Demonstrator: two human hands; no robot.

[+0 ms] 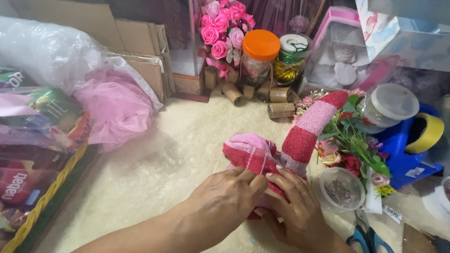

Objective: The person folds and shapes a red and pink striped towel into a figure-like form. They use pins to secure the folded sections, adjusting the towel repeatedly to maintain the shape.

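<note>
Cream-coloured, fleecy cloth (164,154) covers the tabletop, and craft goods crowd its far edge. At the middle lies a rolled red-and-pink striped towel (300,136), one end bent upward toward the artificial flowers (349,136) on the right. Both hands close on the towel's lower, bundled part: the left hand (225,197) pinches a thin clear thread or band (255,157) wound over the bundle, and the right hand (295,206) grips the bundle just beside it, fingers curled around the cloth. A small clear plastic cup (341,189) sits near the right hand, with blue-handled scissors (365,236) below it. Farther back stand a jar with an orange lid (260,54), a bouquet of pink paper roses (225,23) and several brown paper rolls (279,100). Pink tulle (117,110) and a woven basket (42,201) of wrapped snacks lie to the left.
</note>
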